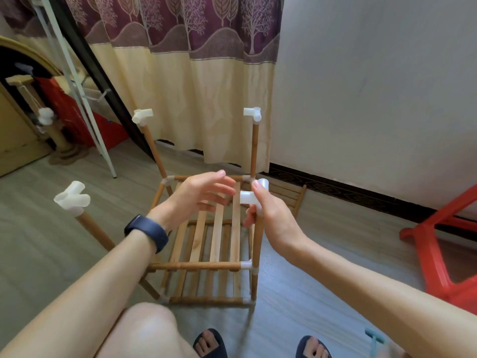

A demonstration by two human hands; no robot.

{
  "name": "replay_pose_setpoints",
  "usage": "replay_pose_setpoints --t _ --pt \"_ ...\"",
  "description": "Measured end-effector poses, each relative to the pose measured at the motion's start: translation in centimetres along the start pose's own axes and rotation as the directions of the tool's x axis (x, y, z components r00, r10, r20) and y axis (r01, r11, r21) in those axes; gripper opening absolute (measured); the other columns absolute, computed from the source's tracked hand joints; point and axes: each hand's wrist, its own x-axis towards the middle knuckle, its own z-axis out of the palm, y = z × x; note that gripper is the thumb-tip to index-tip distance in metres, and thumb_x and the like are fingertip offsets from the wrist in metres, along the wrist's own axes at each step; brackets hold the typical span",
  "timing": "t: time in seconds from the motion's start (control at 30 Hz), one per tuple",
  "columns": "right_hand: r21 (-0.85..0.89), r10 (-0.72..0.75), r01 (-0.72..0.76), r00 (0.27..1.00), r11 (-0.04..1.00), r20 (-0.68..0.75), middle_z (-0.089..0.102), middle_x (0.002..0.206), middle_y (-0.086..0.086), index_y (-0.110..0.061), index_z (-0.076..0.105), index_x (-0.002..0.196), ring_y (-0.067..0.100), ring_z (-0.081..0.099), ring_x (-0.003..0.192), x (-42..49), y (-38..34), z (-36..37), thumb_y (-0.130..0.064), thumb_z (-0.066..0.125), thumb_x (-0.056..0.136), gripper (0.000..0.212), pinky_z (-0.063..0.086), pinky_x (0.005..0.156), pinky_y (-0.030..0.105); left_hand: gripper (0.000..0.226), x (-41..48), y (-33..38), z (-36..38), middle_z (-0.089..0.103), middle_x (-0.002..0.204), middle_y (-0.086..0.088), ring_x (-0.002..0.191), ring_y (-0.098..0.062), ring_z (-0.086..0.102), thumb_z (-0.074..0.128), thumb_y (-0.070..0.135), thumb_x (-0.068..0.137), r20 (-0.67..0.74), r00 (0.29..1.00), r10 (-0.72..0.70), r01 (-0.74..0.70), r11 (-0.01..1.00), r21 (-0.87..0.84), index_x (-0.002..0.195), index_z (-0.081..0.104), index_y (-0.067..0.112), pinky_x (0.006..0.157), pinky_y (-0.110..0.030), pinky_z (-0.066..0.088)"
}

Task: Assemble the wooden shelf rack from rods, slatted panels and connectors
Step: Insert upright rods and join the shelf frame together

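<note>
Right hand (271, 213) pinches the white connector (251, 196) on top of the near-right rod (256, 244), left hand (204, 193) hovers open just beside it over the slatted panel (214, 241).

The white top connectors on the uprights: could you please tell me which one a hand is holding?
The near-right connector, which the right hand grips; the near-left connector, far-left connector and far-right connector stand untouched.

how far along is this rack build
Done: the lower tier and upper slatted tier are framed, and three uprights carry white connectors, like the far right connector. In hand: the right hand grips the near right connector atop its upright; the left hand hovers open beside it. Left: probably top rods and the spare panel on the floor.
</note>
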Motion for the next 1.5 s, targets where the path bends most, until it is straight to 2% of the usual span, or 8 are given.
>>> replay_pose_setpoints --t 0.13,0.27,0.37,0.47,0.67,0.83,1.27,1.5 --pt "0.181 -0.059 0.105 0.969 0.978 -0.239 0.040 0.051 -0.007 -0.029 0.043 0.048 0.014 0.039 0.055 -0.2 0.8 2.7 -0.063 0.036 0.086 0.051 0.033 0.062 0.041 0.056 2.7 -6.8 -0.3 0.057 0.138 0.003 0.124 -0.016 0.055 0.055 0.066 0.091 -0.063 0.987 -0.149 0.157 0.779 0.608 0.136 0.055 0.033 0.106 -0.041 0.045" --pt "0.162 -0.134 0.225 0.888 0.961 -0.439 0.038 0.055 -0.006 -0.028 0.039 0.057 0.018 0.040 0.057 0.0 1.2 5.2 -0.059 0.036 0.083 0.040 0.037 0.055 0.047 0.077 3.5 -12.4 0.5 0.022 0.165 -0.005 0.151 -0.030 0.020 0.042 0.075 0.091 -0.088 0.978 -0.188 0.177 0.539 0.824 0.157 0.024 0.041 0.120 -0.052 0.022" --pt "0.164 -0.142 0.246 0.868 0.955 -0.476 0.036 0.056 -0.006 -0.023 0.037 0.058 0.019 0.039 0.057 0.3 1.5 6.1 -0.055 0.038 0.081 0.040 0.039 0.054 0.051 0.079 3.9 -15.7 2.0 0.005 0.169 0.002 0.155 -0.030 -0.006 0.030 0.081 0.087 -0.034 0.974 -0.223 0.142 0.491 0.860 0.156 0.008 0.050 0.121 -0.060 0.003" --pt "0.151 -0.169 0.262 0.877 0.953 -0.451 0.035 0.056 -0.002 -0.022 0.036 0.058 0.021 0.038 0.056 0.7 2.0 5.9 -0.053 0.039 0.082 0.039 0.036 0.051 0.049 0.074 3.7 -18.1 3.6 0.011 0.169 0.008 0.150 -0.027 -0.028 0.025 0.080 0.090 -0.046 0.975 -0.218 0.158 0.529 0.834 0.155 0.003 0.053 0.118 -0.063 -0.007" --pt "0.136 -0.150 0.230 0.888 0.964 -0.435 0.032 0.054 -0.008 -0.030 0.037 0.057 0.020 0.035 0.055 1.1 2.4 5.2 -0.056 0.038 0.083 0.036 0.033 0.052 0.046 0.073 4.3 -18.7 4.3 0.019 0.167 0.006 0.150 -0.026 -0.028 0.020 0.079 0.090 -0.062 0.979 -0.195 0.157 0.520 0.840 0.155 0.003 0.051 0.119 -0.066 -0.004" --pt "0.109 -0.200 0.292 0.839 0.950 -0.506 0.035 0.048 -0.010 -0.021 0.033 0.060 0.005 0.033 0.047 0.3 2.2 6.1 -0.062 0.045 0.085 0.049 0.029 0.049 0.017 0.076 4.1 -18.8 4.2 0.011 0.169 0.006 0.148 -0.023 -0.033 0.021 0.079 0.088 -0.059 0.978 -0.202 0.159 0.526 0.836 0.153 -0.009 0.053 0.119 -0.066 -0.007" --pt "0.098 -0.248 0.336 0.835 0.937 -0.491 0.031 0.045 -0.012 -0.027 0.029 0.053 0.005 0.030 0.043 0.8 2.4 5.7 -0.049 0.044 0.082 0.039 0.025 0.045 0.016 0.075 4.2 -18.5 4.1 0.010 0.169 0.002 0.148 -0.026 -0.033 0.026 0.073 0.092 -0.044 0.975 -0.219 0.146 0.476 0.867 0.154 -0.010 0.050 0.119 -0.066 -0.007" --pt "0.116 -0.256 0.356 0.830 0.927 -0.496 0.038 0.046 -0.013 -0.034 0.035 0.054 0.004 0.039 0.044 0.3 3.2 6.0 -0.068 0.051 0.086 0.049 0.030 0.048 0.012 0.074 4.0 -18.9 4.5 0.010 0.169 0.004 0.148 -0.023 -0.033 0.021 0.077 0.091 -0.063 0.976 -0.207 0.161 0.502 0.850 0.153 -0.011 0.053 0.118 -0.067 -0.006"
